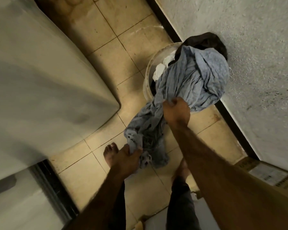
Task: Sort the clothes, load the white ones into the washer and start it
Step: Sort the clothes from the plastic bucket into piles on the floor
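Note:
A pale round bucket (pixel 148 75) stands on the tiled floor against the wall, heaped with clothes. A large grey-blue garment (pixel 194 75) spills out of it down toward my feet. My right hand (pixel 176 112) is shut on a fold of this garment at the bucket's near rim. My left hand (pixel 130 157) grips its lower end, just above the floor. White cloth (pixel 161 70) shows inside the bucket at the left, and a dark garment (pixel 206 40) lies at the back.
A big white appliance (pixel 40 72) fills the left side. The rough white wall (pixel 248 47) with a dark skirting runs along the right. A cardboard box (pixel 264 173) sits at lower right. My bare feet stand on beige tiles (pixel 106 39).

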`<state>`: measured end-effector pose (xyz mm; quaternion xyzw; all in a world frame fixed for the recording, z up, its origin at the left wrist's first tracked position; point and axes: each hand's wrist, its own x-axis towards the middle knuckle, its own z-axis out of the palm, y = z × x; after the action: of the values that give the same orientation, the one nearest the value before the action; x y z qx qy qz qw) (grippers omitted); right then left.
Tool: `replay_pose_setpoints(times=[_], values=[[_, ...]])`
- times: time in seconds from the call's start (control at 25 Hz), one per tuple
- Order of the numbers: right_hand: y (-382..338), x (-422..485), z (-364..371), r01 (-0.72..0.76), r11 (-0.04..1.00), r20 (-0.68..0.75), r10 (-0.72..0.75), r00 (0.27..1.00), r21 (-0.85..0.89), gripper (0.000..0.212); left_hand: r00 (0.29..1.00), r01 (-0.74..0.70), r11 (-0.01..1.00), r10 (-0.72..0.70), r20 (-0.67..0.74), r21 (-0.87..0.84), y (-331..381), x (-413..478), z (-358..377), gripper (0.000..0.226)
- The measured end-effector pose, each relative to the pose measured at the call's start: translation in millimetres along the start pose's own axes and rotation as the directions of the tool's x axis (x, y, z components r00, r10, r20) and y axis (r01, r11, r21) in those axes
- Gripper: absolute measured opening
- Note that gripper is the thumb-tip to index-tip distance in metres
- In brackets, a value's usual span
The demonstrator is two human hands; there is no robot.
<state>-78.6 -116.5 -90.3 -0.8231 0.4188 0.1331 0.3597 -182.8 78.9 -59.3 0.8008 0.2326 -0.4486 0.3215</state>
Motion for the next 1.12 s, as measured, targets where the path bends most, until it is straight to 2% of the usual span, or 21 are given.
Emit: replay_pose_setpoints(times=[0.12, 0.2, 0.28, 0.36, 0.4, 0.44, 0.52, 0.6, 0.68, 0.76, 0.8, 0.92, 0.96, 1.04, 1.08, 1.12], values=[[-16, 34, 11, -0.030, 0.995, 0.049, 0.035, 0.998, -0.096, 0.070, 0.979, -0.174, 0.984, 0.178, -0.096, 0.043, 8, 9, 8, 0.036], [-17, 47, 14, -0.110, 0.989, 0.107, 0.120, 0.987, -0.095, 0.056, 0.971, -0.229, 0.973, 0.225, -0.082, -0.040, 17, 14, 3, 0.043], [-20, 41, 6, -0.095, 0.991, 0.104, 0.085, 0.991, 0.098, 0.025, 0.981, -0.188, 0.973, 0.181, -0.069, -0.134, 28, 18, -7, 0.045], [-24, 15, -7, -0.087, 0.927, 0.067, 0.067, 0.996, 0.366, 0.024, 0.981, -0.180, 0.972, 0.167, -0.093, -0.153, 44, 22, -20, 0.039], [-27, -3, -15, -0.124, 0.839, 0.068, 0.103, 0.992, 0.529, 0.025, 0.974, -0.208, 0.966, 0.191, -0.119, -0.156, 53, 24, -24, 0.035], [-28, -22, -23, -0.178, 0.721, 0.104, 0.146, 0.984, 0.670, 0.023, 0.966, -0.239, 0.956, 0.216, -0.143, -0.171, 65, 26, -27, 0.032], [-24, -63, -33, -0.317, 0.555, 0.279, 0.154, 0.948, 0.769, 0.025, 0.963, -0.266, 0.916, 0.236, -0.133, -0.299, 92, 30, -29, 0.033], [-15, -105, -33, -0.458, 0.506, 0.476, 0.104, 0.873, 0.731, 0.027, 0.971, -0.218, 0.854, 0.240, -0.014, -0.472, 117, 33, -27, 0.045], [-6, -136, -30, -0.471, 0.583, 0.542, 0.062, 0.838, 0.662, 0.019, 0.958, -0.168, 0.833, 0.263, 0.110, -0.527, 135, 35, -23, 0.053], [3, -140, -30, -0.407, 0.648, 0.460, 0.098, 0.882, 0.643, 0.015, 0.944, -0.215, 0.858, 0.306, 0.128, -0.467, 144, 38, -13, 0.039], [8, -132, -31, -0.402, 0.635, 0.403, 0.152, 0.902, 0.659, 0.017, 0.941, -0.249, 0.870, 0.322, 0.107, -0.426, 146, 39, -10, 0.032], [12, -89, -40, -0.445, 0.482, 0.307, 0.340, 0.889, 0.755, 0.035, 0.938, -0.302, 0.887, 0.342, 0.058, -0.349, 141, 32, -9, 0.027], [11, -72, -42, -0.433, 0.453, 0.287, 0.356, 0.889, 0.779, 0.045, 0.929, -0.308, 0.896, 0.356, 0.103, -0.321, 135, 29, -10, 0.027], [3, -39, -46, -0.355, 0.446, 0.224, 0.319, 0.921, 0.822, 0.072, 0.883, -0.321, 0.918, 0.378, 0.277, -0.232, 118, 19, -8, 0.029], [-1, -25, -45, -0.333, 0.455, 0.200, 0.316, 0.928, 0.826, 0.080, 0.862, -0.324, 0.924, 0.376, 0.339, -0.201, 108, 14, -6, 0.031], [-3, -14, -44, -0.318, 0.488, 0.166, 0.328, 0.930, 0.813, 0.083, 0.865, -0.317, 0.928, 0.368, 0.342, -0.196, 100, 12, -6, 0.031]])
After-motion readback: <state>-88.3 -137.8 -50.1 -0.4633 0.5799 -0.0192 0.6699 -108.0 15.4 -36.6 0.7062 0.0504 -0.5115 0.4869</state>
